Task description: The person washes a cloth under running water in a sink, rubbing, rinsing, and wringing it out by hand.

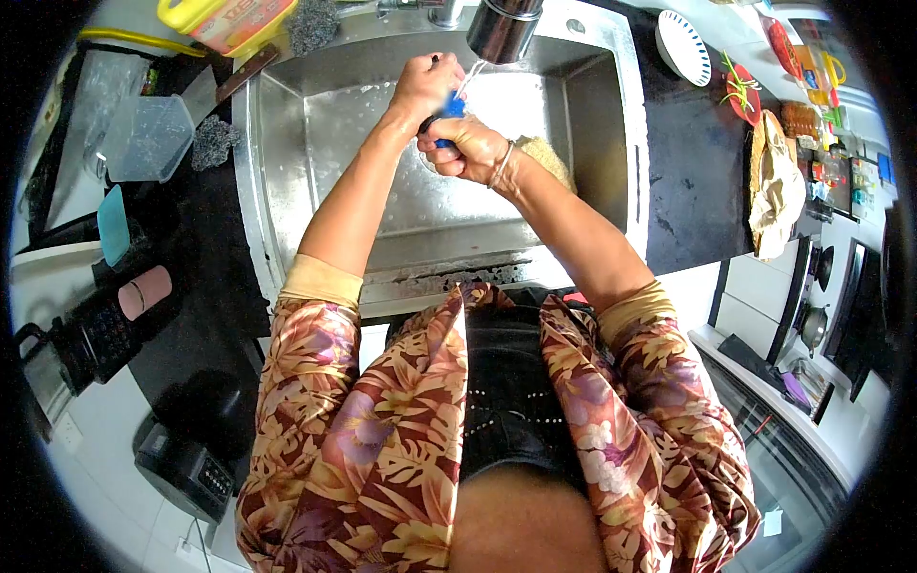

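Note:
Over the sink (411, 239), my left hand (423, 91) is closed around a blue-and-black object (451, 107) whose kind I cannot make out. My right hand (468, 148) grips the same object lower down, fingers curled round a blue and black part. A thin stream of water (470, 78) falls onto it from the dark faucet head (504, 31) just above. Behind my right wrist, a beige, rough-textured scrubber (546, 162) lies in the sink, partly hidden by the forearm.
Left of the sink are a clear plastic container (148, 138), a steel-wool scourer (214, 143), a knife (246, 73) and a yellow tub (229, 21). On the right counter lie a striped white bowl (683, 48) and a red dish with green stalks (740, 91).

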Tool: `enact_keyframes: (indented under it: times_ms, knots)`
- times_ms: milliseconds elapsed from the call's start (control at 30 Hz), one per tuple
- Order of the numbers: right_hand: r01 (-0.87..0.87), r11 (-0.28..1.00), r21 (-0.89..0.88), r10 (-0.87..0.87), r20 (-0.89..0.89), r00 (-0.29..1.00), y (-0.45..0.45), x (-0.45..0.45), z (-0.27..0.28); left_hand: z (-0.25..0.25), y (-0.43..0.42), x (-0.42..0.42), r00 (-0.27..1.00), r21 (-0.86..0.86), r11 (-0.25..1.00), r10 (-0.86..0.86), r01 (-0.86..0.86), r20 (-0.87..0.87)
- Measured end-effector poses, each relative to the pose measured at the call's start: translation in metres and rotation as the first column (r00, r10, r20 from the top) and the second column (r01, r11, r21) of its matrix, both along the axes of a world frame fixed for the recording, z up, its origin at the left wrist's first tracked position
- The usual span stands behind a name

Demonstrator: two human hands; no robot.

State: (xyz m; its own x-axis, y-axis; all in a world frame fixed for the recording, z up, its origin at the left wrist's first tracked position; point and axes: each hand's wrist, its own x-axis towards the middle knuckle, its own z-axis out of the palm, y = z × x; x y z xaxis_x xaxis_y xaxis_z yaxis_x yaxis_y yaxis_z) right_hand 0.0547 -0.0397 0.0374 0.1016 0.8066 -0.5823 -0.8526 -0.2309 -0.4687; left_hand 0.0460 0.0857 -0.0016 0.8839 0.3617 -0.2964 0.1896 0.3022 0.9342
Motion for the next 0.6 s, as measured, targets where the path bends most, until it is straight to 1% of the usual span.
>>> enact_keyframes:
  times_ms: [33,167,233,267,300,333,400,433,500,533,567,600]
  knots:
    - [-0.019,0.999,-0.051,0.022,0.052,0.998,0.001,0.001,0.000,-0.004,-0.001,-0.001,0.999,-0.002,1.000,0.004,-0.004,0.035]
    - [0.045,0.976,-0.215,0.024,0.305,0.952,0.001,-0.001,-0.006,-0.029,0.000,0.006,0.998,0.123,0.991,0.054,-0.055,0.011]
    - [0.045,0.967,-0.252,0.057,0.381,0.923,0.004,-0.001,-0.010,-0.037,0.001,0.010,0.998,0.200,0.978,0.062,-0.057,-0.020]
    - [0.044,0.962,-0.269,0.075,0.418,0.905,0.005,0.000,-0.014,-0.046,0.002,0.014,0.996,0.235,0.967,0.093,-0.093,0.010]
    - [0.037,0.956,-0.292,0.130,0.532,0.837,0.005,0.004,-0.032,-0.055,0.001,0.017,0.991,0.270,0.954,0.124,-0.130,0.041]
    - [0.042,0.944,-0.327,0.172,0.599,0.782,0.008,0.004,-0.038,-0.058,0.001,0.018,0.986,0.303,0.938,0.153,-0.168,0.072]
    - [0.064,0.917,-0.394,0.260,0.713,0.651,0.012,0.004,-0.049,-0.064,-0.002,0.019,0.978,0.414,0.886,0.205,-0.207,0.049]
    - [0.085,0.921,-0.381,0.301,0.832,0.466,0.013,0.003,-0.044,-0.066,-0.004,0.020,0.972,0.468,0.855,0.232,-0.223,0.040]
    - [0.165,0.868,-0.468,0.413,0.865,0.283,0.016,0.007,-0.080,-0.087,-0.007,0.024,0.946,0.580,0.759,0.319,-0.296,0.066]
    - [0.212,0.838,-0.502,0.469,0.863,0.189,0.019,0.006,-0.078,-0.088,-0.008,0.024,0.929,0.631,0.703,0.359,-0.329,0.084]
    - [0.212,0.805,-0.554,0.510,0.829,0.230,0.017,0.006,-0.074,-0.089,-0.011,0.025,0.916,0.610,0.724,0.400,-0.323,0.011]
    - [0.240,0.788,-0.567,0.522,0.822,0.228,0.016,0.005,-0.073,-0.090,-0.014,0.025,0.897,0.588,0.742,0.438,-0.321,-0.063]
